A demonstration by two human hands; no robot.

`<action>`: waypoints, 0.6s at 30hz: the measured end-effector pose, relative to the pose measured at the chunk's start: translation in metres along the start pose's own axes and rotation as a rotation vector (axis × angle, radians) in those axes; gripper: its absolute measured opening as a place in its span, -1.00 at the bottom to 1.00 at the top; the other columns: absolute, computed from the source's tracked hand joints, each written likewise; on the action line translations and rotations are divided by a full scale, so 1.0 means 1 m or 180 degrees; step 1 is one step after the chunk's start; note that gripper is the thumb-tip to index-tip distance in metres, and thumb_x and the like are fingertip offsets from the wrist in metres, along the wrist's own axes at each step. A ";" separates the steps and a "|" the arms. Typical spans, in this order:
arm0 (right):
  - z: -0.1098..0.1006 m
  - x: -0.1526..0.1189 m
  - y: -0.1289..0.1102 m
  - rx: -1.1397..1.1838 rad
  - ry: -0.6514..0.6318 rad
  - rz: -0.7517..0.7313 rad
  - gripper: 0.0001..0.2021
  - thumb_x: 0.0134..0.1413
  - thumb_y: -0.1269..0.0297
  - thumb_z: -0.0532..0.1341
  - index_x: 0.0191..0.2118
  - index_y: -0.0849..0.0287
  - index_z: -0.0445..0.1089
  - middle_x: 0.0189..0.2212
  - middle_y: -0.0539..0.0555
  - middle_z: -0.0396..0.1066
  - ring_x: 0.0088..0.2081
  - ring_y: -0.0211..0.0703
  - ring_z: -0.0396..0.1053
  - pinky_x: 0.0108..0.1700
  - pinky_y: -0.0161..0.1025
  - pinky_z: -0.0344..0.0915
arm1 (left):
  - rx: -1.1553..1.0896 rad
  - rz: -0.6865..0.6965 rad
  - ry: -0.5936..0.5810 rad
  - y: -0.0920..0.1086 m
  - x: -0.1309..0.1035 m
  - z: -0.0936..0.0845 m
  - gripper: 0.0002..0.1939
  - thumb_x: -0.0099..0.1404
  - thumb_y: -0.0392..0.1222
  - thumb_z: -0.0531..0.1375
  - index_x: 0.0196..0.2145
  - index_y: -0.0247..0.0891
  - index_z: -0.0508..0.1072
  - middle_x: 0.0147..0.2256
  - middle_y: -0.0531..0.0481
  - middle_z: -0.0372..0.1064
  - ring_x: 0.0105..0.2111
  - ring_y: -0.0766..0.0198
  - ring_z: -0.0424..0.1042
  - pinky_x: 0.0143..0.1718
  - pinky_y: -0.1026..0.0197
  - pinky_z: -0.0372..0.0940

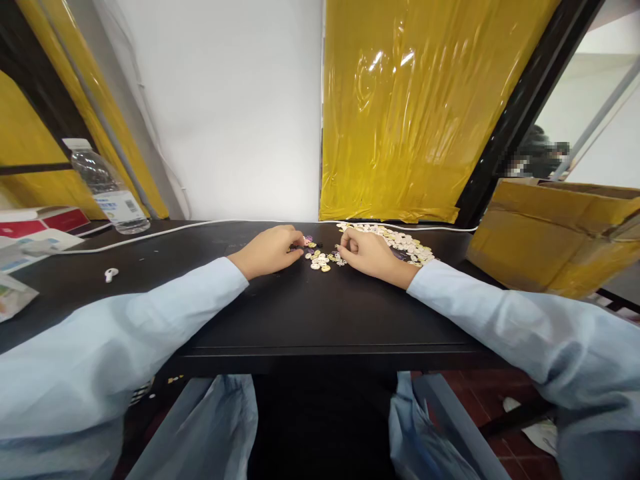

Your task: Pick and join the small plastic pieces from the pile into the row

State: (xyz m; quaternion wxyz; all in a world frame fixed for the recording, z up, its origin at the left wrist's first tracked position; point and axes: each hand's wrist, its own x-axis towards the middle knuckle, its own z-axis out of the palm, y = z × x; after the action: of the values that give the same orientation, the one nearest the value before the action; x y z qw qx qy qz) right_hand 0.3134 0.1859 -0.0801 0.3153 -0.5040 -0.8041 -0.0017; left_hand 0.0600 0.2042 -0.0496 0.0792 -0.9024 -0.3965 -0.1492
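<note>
My left hand [270, 251] rests at the middle of the black table, its fingers bent and the thumb apart from them. Right at its fingertips lie a few small pink and purple pieces [309, 240]. Between the two hands sits a small cluster of flat, rounded white and yellow pieces [320, 260], too small to name surely. My right hand [373, 255] is beside that cluster with its fingers curled in and pressed together; whatever they pinch is too small to make out. Behind and beyond this hand spreads a larger heap of similar pale pieces [413, 245], partly hidden by it.
A white cable [200, 225] runs along the back of the black table [320, 313]. At left stand a clear bottle [117, 200] and boxes [45, 223], with a white earbud [111, 274] nearer me. A taped carton [545, 233] is at right. A person [537, 150] appears far behind.
</note>
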 end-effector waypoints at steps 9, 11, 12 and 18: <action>0.000 0.000 -0.001 -0.0007 -0.0109 -0.0041 -0.95 0.13 0.30 0.20 -0.29 0.13 0.39 -0.55 -0.06 0.36 -0.49 -0.23 0.25 -0.38 -0.27 0.04 | -0.0025 -0.0064 -0.0234 0.001 0.000 0.001 -0.72 0.30 -0.36 0.06 -0.19 -0.26 0.57 -0.17 -0.12 0.50 -0.15 0.08 0.47 -0.09 0.11 0.31; -0.001 -0.001 -0.002 0.0005 -0.0119 -0.0038 -0.95 0.13 0.31 0.20 -0.29 0.13 0.39 -0.55 -0.07 0.36 -0.50 -0.24 0.24 -0.38 -0.28 0.04 | 0.0040 -0.0079 -0.0300 0.001 0.000 0.000 -0.72 0.31 -0.34 0.06 -0.20 -0.26 0.56 -0.19 -0.13 0.49 -0.17 0.08 0.47 -0.12 0.10 0.31; -0.001 -0.001 -0.002 0.0013 -0.0125 -0.0038 -0.94 0.13 0.31 0.20 -0.28 0.13 0.39 -0.55 -0.07 0.36 -0.50 -0.24 0.24 -0.38 -0.28 0.04 | 0.0065 -0.0078 -0.0336 0.002 0.000 -0.001 -0.73 0.31 -0.33 0.05 -0.21 -0.26 0.56 -0.21 -0.13 0.48 -0.19 0.08 0.47 -0.14 0.11 0.31; 0.000 -0.001 -0.001 0.0080 -0.0125 -0.0135 -0.87 0.17 0.26 0.18 -0.19 0.13 0.41 -0.52 -0.07 0.38 -0.49 -0.24 0.26 -0.38 -0.28 0.04 | -0.0001 0.0083 -0.0275 0.001 0.000 -0.001 -0.68 0.25 -0.39 0.01 -0.27 -0.25 0.57 -0.24 -0.12 0.52 -0.22 0.09 0.48 -0.14 0.11 0.33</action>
State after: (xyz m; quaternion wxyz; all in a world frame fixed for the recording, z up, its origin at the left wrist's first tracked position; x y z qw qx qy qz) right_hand 0.3133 0.1846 -0.0799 0.3056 -0.4828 -0.8206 0.0116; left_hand 0.0606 0.2032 -0.0490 0.0638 -0.9131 -0.3877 -0.1091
